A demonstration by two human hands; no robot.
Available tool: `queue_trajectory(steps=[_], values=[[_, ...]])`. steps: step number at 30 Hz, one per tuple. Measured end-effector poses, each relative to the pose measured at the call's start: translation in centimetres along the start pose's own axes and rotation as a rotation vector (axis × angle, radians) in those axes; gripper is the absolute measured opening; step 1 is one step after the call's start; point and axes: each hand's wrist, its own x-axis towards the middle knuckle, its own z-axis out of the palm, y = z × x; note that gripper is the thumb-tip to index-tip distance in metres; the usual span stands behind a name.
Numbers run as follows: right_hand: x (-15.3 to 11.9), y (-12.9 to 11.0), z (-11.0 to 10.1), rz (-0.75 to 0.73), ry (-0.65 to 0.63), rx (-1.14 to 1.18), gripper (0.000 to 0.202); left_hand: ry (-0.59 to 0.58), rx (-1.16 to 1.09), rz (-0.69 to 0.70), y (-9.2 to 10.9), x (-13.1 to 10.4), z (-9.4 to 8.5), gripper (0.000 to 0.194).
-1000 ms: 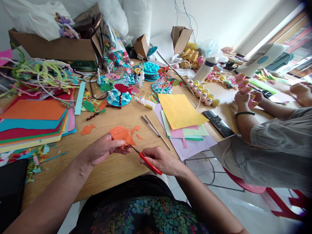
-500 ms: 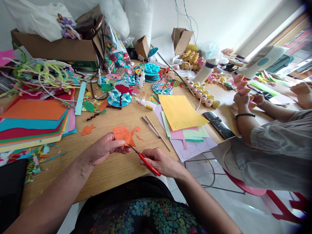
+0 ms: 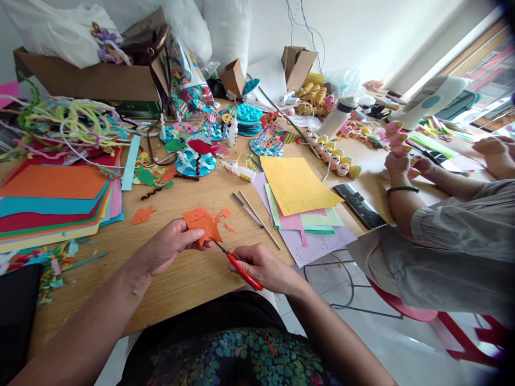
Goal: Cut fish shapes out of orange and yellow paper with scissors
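My left hand [image 3: 177, 244] pinches a piece of orange paper [image 3: 201, 222] with a fish drawn on it, thumb on top. Red-handled scissors [image 3: 243, 271] are held in my right hand [image 3: 267, 268], their blades at the lower edge of the orange paper. Orange scraps [image 3: 227, 221] lie just right of that paper. A small orange paper fish [image 3: 142, 215] rests on the table to the left. Right of the scraps are a pen [image 3: 247, 209] and a thin wooden stick [image 3: 261, 221].
Coloured paper stacks lie at left [image 3: 52, 182] and right, the right one topped by a yellow sheet [image 3: 298, 185]. Behind are glue bottles, paper fish and pipe cleaners [image 3: 80, 123]. A phone [image 3: 359, 206] lies by a person's arms [image 3: 406, 198] holding pink pieces.
The whole view has shifted slightly. Both hands keep their holds on the orange paper and the scissors, with hardly any movement between them.
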Motion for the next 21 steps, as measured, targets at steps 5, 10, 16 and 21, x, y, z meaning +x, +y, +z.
queue_trajectory(steps=[5,10,16,21], values=[[-0.01,0.00,0.05,0.006,-0.003,0.021,0.040,0.021,0.039,0.008,0.16,-0.01,0.05,0.010],[-0.05,0.09,0.10,-0.004,-0.015,0.014,0.039,-0.006,0.066,-0.020,0.29,0.02,0.08,0.012],[-0.17,0.21,0.13,-0.016,-0.010,-0.002,0.038,-0.026,0.081,-0.055,0.25,0.04,0.25,0.015],[-0.22,0.34,0.18,-0.021,0.005,-0.016,0.041,-0.030,0.087,-0.055,0.18,0.08,0.22,0.015]])
